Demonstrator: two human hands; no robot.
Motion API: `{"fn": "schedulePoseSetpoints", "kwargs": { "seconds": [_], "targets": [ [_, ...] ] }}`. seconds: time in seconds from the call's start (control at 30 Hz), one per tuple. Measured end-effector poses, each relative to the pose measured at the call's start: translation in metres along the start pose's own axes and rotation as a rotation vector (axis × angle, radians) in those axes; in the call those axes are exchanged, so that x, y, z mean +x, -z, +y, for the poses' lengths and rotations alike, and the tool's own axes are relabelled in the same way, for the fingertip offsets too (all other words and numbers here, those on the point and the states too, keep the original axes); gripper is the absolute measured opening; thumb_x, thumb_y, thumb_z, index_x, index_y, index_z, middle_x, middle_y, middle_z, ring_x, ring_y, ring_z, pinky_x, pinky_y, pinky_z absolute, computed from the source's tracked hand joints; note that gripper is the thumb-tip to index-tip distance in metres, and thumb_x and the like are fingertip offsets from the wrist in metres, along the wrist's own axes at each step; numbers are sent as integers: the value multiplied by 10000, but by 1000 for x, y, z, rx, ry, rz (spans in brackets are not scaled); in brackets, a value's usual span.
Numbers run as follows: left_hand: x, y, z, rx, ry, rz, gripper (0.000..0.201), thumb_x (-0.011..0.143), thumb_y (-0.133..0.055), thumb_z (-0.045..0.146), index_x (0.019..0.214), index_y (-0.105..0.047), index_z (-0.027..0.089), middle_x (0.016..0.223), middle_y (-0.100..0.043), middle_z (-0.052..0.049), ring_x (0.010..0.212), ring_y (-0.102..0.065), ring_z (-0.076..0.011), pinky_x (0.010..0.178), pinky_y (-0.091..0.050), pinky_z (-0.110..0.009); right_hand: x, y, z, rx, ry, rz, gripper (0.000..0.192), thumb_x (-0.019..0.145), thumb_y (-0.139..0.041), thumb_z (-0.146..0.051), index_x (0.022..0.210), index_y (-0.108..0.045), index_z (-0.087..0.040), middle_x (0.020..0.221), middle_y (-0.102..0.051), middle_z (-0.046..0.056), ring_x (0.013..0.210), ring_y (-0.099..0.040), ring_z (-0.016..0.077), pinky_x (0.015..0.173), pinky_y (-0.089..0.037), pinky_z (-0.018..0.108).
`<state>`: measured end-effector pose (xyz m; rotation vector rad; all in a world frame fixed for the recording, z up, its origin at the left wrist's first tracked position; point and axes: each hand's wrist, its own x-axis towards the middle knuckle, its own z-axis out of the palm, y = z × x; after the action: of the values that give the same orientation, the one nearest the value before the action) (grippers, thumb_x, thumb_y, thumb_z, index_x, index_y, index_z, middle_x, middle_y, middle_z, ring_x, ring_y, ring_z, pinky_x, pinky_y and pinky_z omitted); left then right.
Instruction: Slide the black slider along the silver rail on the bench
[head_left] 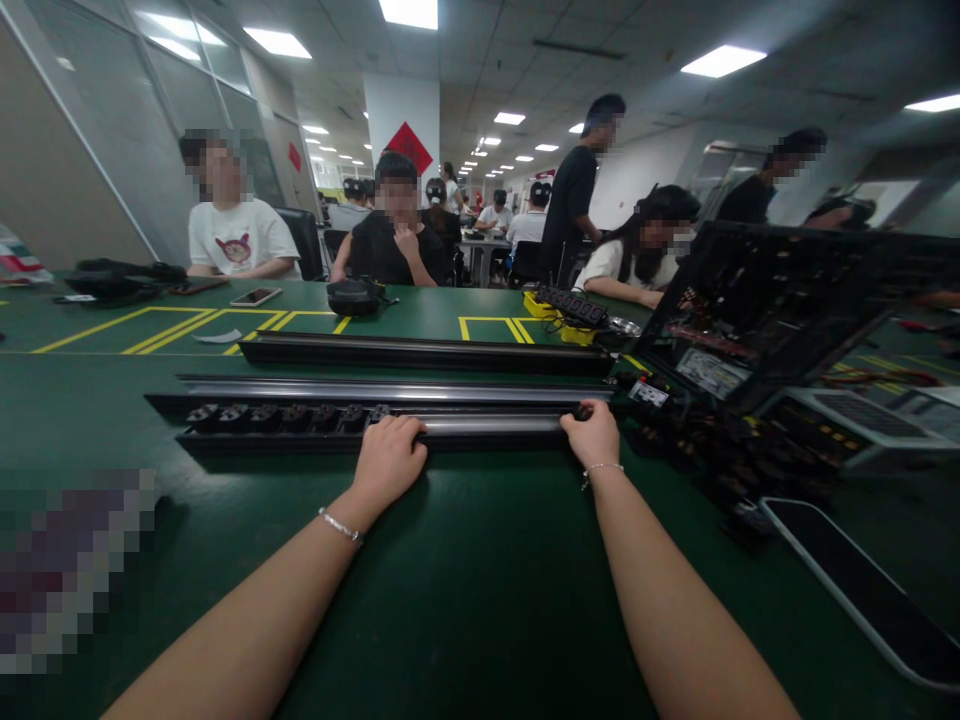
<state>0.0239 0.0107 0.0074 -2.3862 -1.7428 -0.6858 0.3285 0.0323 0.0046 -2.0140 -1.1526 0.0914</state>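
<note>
A long black channel [487,428] lies crosswise on the green table, with a row of several round black socket modules [294,416] seated in its left half. My left hand [390,458] is closed over the channel's middle, its fingers curled at the last module of the row, which they partly cover. At the channel's right end, my right hand [594,438] pinches a small dark part that looks like another socket module [581,411]. Much of that part is hidden by the fingers. Just behind lie a second channel [450,390] and a third black channel [420,353].
An open black case [780,310] with wires and parts stands at the right, near a phone-like dark slab [862,590]. Behind the channels are a black pouch [354,297], a phone [256,297] and a yellow tray [577,333]. People sit across the table.
</note>
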Motion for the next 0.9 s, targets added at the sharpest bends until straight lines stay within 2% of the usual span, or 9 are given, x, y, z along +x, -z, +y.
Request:
{"fn": "schedulePoseSetpoints", "kwargs": {
  "seconds": [0.3, 0.67, 0.9],
  "targets": [
    [0, 0, 0, 11, -8, 2, 240, 769, -434, 214, 922, -618, 218, 951, -664, -44, 906, -540, -227, 770, -386, -372, 4, 0, 6, 0, -16, 40, 393, 657, -548, -307, 1021, -551, -158, 982, -570, 94, 922, -534, 221, 846, -409, 308],
    [0, -1, 0, 18, -3, -1, 236, 768, -435, 217, 922, -614, 224, 955, -663, -43, 912, -539, -229, 776, -383, -375, 7, 2, 9, 3, -45, 77, 339, 660, -550, -274, 981, -576, -168, 955, -548, 85, 852, -526, 199, 816, -420, 295],
    [0, -2, -2, 20, -10, 6, 232, 774, -431, 218, 921, -611, 225, 950, -662, -39, 906, -540, -225, 771, -378, -366, 10, 2, 12, 31, -107, 90, 361, 661, -549, -277, 1000, -580, -156, 957, -557, 88, 841, -531, 200, 827, -422, 307]
  ]
}}
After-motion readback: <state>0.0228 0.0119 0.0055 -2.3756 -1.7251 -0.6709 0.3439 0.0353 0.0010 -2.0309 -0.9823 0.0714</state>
